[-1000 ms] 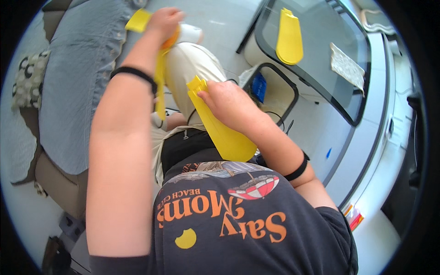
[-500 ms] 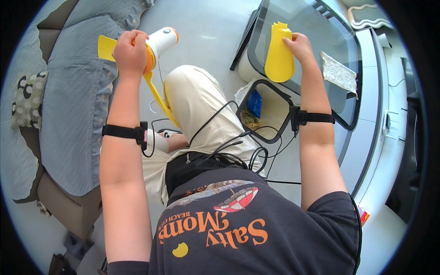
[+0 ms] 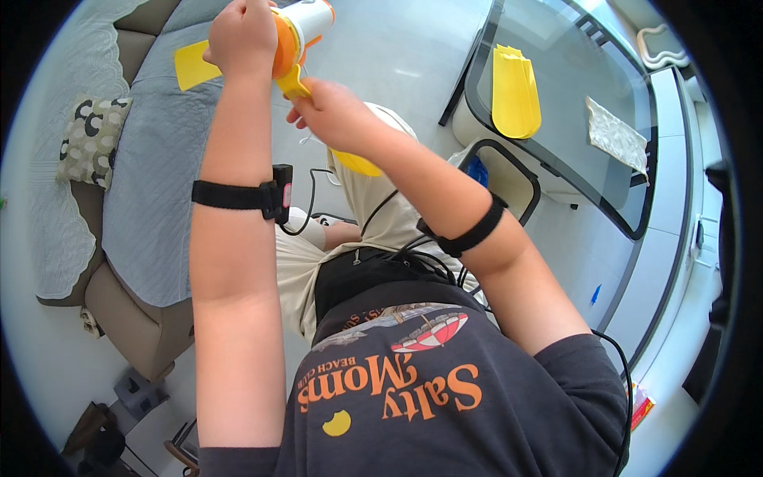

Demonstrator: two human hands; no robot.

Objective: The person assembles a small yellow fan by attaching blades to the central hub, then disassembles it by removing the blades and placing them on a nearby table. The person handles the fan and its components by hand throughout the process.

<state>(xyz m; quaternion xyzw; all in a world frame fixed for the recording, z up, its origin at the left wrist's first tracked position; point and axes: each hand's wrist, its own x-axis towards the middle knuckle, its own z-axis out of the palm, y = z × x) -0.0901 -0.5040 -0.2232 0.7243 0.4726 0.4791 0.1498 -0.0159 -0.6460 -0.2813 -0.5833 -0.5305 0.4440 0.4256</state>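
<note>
My left hand is closed around the orange hub of a white cylindrical device with orange trim, held up at the upper left. From the hub, one yellow paddle-shaped blade sticks out past the left side of my fist. A second yellow blade hangs down on the right, over my leg. My right hand grips this one near its narrow root, just below the hub; the fingers hide part of it. On the glass table lies a stack of similar yellow blades, apart from both hands.
The dark-rimmed glass table stands at the right with a crumpled whitish cloth on it. Below its near corner is a black-rimmed bin. A sofa with a grey-blue cover runs along the left. Cables cross my lap.
My right hand has put the stack of yellow blades on the glass table and moved left to the blade at the hub. My left hand has risen slightly with the device.
</note>
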